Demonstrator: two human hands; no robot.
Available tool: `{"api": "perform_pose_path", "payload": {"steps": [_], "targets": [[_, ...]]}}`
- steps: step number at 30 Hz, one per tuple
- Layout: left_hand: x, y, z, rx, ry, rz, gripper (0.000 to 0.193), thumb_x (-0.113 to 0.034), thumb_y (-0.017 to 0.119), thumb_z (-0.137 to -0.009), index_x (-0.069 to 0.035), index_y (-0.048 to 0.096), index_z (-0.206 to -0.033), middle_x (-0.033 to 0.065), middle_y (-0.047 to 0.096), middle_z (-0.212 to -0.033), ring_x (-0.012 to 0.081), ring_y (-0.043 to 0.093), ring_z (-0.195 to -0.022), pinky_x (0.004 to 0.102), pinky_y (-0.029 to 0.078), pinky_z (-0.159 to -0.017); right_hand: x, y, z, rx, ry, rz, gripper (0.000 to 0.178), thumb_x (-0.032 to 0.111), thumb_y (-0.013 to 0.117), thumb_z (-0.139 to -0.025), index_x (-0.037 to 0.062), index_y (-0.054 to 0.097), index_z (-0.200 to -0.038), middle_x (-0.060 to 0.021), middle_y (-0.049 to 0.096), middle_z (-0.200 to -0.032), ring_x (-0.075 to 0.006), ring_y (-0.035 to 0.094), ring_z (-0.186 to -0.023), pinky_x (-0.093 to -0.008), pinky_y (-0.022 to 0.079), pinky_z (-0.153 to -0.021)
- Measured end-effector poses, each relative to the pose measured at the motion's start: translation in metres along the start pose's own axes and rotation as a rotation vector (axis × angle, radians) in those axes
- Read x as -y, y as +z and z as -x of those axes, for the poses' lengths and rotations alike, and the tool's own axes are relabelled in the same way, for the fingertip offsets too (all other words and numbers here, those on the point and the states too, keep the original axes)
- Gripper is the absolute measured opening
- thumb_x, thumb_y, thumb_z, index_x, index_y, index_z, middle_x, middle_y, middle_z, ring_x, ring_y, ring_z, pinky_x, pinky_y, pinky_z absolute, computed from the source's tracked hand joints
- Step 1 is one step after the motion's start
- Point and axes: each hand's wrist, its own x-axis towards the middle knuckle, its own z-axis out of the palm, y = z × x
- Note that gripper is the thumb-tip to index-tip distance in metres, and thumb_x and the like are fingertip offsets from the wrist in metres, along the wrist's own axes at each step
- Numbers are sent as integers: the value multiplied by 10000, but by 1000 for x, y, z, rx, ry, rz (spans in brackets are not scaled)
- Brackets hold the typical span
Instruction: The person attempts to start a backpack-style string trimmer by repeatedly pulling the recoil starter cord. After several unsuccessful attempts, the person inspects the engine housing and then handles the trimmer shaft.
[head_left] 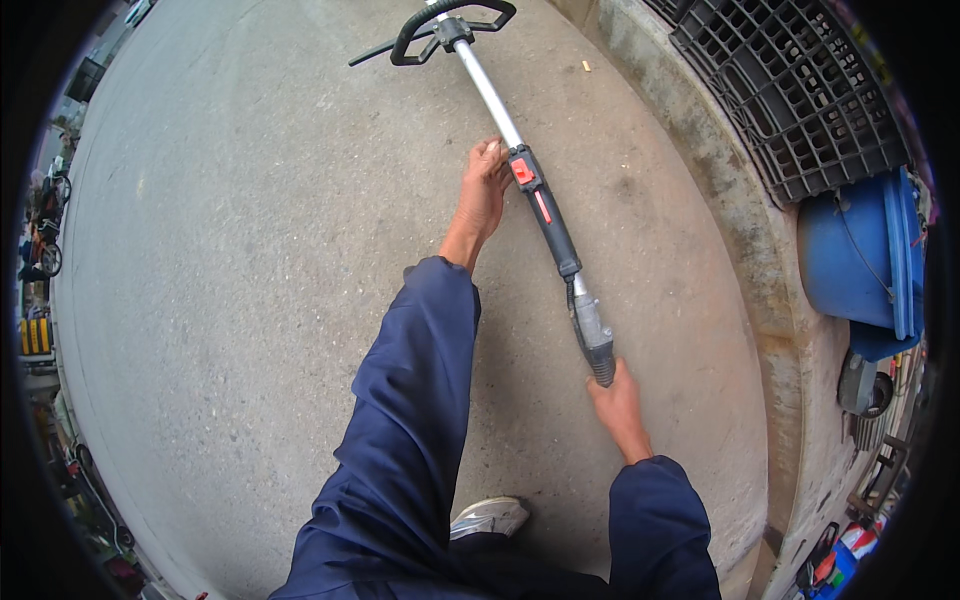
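Note:
A brush cutter pole [488, 98] slants across the view from the top middle toward the lower right. It has a silver tube, a black loop handle [452, 33] at its far end and a black control grip [552, 225] with a red switch. My left hand [485, 185] holds the pole from the left at the top of the control grip; its fingers pass behind and are partly hidden. Lower down, my right hand [617, 402] is closed round the near end, just below the ribbed black sleeve [600, 362]. The pole's far tip is out of view.
Grey concrete ground [250, 280] lies under the pole. Along the right runs a low concrete ledge [690, 130], with a black plastic crate [790, 90] and a blue bin [850, 255] beyond it. My shoe [490, 517] shows at the bottom. Parked motorbikes [48, 225] line the far left.

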Motion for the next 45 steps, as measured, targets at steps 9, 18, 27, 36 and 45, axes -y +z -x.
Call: {"api": "perform_pose_path", "payload": {"steps": [9, 18, 27, 36, 45], "targets": [[-1, -1, 21, 170, 82, -14, 527, -244, 652, -960, -79, 458, -1422, 90, 548, -1351, 177, 569, -1178, 390, 423, -1117, -2, 2, -1, -4, 19, 21, 346, 194, 747, -886, -11, 589, -1117, -270, 715, -912, -458, 726, -879, -500, 543, -771], [-3, -2, 20, 150, 22, 36, 479, -243, 634, -911, -93, 545, -1357, 83, 560, -1393, 208, 539, -1323, 416, 356, -1203, -1, 2, 0, -19, 7, 20, 328, 171, 747, -877, -15, 605, -1107, -199, 678, -842, -302, 676, -758, -429, 528, -724], [-2, -2, 20, 151, 28, 29, 461, -240, 597, -910, -107, 562, -1351, 79, 561, -1383, 209, 512, -1351, 433, 316, -1233, 0, 1, 1, -6, 18, 28, 338, 163, 744, -886, -25, 598, -1126, -190, 672, -847, -260, 670, -778, -404, 530, -741], [-1, -2, 19, 141, 24, 40, 435, -225, 585, -935, -95, 566, -1349, 63, 561, -1363, 193, 517, -1339, 422, 332, -1222, -4, 3, 0, -16, 8, 33, 327, 165, 742, -881, -22, 597, -1106, -194, 669, -839, -291, 672, -768, -416, 530, -738], [1, -3, 17, 141, 22, 48, 400, -194, 579, -951, -87, 576, -1337, 47, 564, -1347, 179, 533, -1309, 419, 356, -1202, -2, 1, 0, 17, 37, 33, 364, 184, 742, -891, -11, 593, -1160, -282, 720, -953, -456, 734, -929, -492, 548, -792]]}}
